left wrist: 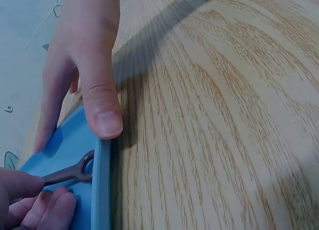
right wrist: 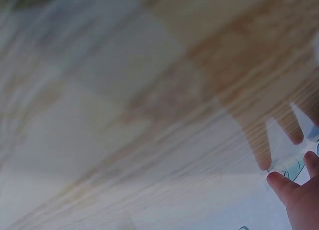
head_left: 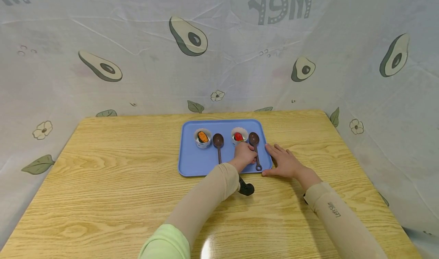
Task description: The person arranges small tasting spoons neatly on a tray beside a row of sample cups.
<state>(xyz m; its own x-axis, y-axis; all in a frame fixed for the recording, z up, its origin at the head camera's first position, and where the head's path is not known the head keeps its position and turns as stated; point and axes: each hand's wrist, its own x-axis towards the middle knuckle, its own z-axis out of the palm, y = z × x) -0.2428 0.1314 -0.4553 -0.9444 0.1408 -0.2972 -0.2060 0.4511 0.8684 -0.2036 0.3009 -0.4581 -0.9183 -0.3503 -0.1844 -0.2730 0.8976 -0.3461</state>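
In the head view, my left hand [head_left: 245,153] reaches over the blue tray [head_left: 199,165] and pinches the handle of the right-hand brown spoon [head_left: 253,138]. The left wrist view shows that spoon's ring-ended handle [left wrist: 67,174] between the thumb and fingers, inside the rim. My right hand [head_left: 284,163] lies spread at the tray's near right corner, its thumb [left wrist: 107,123] on the rim. A second brown spoon [head_left: 218,140] lies left of my left hand, its lower handle hidden by my arm.
Two white cups stand in the tray: the left cup [head_left: 203,144] holds an orange-topped sushi piece [head_left: 203,137], the right cup [head_left: 242,131] a red-topped one [head_left: 238,136]. The tray sits on a wooden table [head_left: 120,175]. A printed cloth [head_left: 137,41] hangs behind. The right wrist view is mostly blurred.
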